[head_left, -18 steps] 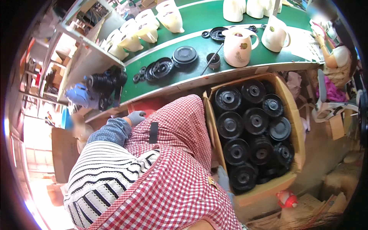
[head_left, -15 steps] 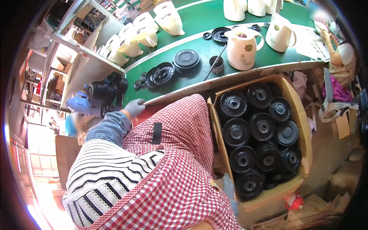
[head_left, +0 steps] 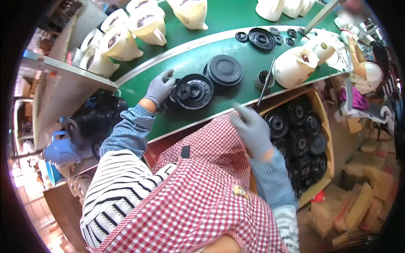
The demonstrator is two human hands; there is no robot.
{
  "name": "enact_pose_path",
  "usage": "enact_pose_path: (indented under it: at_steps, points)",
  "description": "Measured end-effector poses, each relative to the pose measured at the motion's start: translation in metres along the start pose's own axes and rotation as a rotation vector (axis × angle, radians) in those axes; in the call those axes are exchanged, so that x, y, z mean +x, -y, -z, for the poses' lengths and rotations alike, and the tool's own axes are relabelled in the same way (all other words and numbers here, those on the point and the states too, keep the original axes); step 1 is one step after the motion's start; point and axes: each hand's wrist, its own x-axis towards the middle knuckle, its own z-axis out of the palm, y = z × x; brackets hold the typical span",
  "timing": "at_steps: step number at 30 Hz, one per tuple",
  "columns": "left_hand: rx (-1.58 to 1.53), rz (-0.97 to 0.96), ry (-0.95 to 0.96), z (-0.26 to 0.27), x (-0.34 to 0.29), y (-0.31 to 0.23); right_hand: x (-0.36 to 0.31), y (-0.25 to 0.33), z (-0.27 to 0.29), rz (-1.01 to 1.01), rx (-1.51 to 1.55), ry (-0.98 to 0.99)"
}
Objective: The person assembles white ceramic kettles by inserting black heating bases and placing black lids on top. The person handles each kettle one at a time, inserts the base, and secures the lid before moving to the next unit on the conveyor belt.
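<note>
My left hand [head_left: 160, 87], in a grey glove, is over the green bench beside a stack of black round lids. Its fingers are bent and slightly apart, with nothing visible in them. Right beside it lies a wide black ribbed lid [head_left: 195, 91] with a small black ring on top. Behind that is a stack of smooth black lids [head_left: 225, 69]. My right hand [head_left: 254, 130], also gloved and a little blurred, hovers open at the bench's front edge, above my checked apron. It holds nothing.
A carton [head_left: 328, 157] full of black lids stands at my right. On the bench are a black cup [head_left: 260, 80] with a rod, cream jugs [head_left: 292, 67] and a ribbed disc [head_left: 261, 39]. More jugs [head_left: 114, 41] stand far left. A co-worker [head_left: 363, 69] sits at right.
My left hand has moved from the bench's front edge to beside the lids. My right hand has come up from beside the carton to the bench edge. The view has shifted closer.
</note>
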Motion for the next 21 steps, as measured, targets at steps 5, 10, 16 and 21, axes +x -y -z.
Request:
enact_pose_path:
  at_steps: [5, 10, 16, 21]
  points:
    - [-0.071, -0.012, 0.110, 0.014, -0.002, -0.005, 0.115, 0.074, -0.125, -0.078, -0.613, 0.282]
    - [-0.026, -0.228, 0.135, -0.009, 0.028, 0.021, 0.126, 0.056, -0.169, -0.178, -0.452, 0.221]
    - [0.320, -0.398, 0.249, -0.018, 0.037, 0.020, 0.121, 0.031, -0.143, -0.436, 0.301, -0.112]
    - [0.311, -0.479, 0.156, -0.027, 0.034, 0.027, 0.120, 0.013, -0.162, -0.464, 0.187, -0.097]
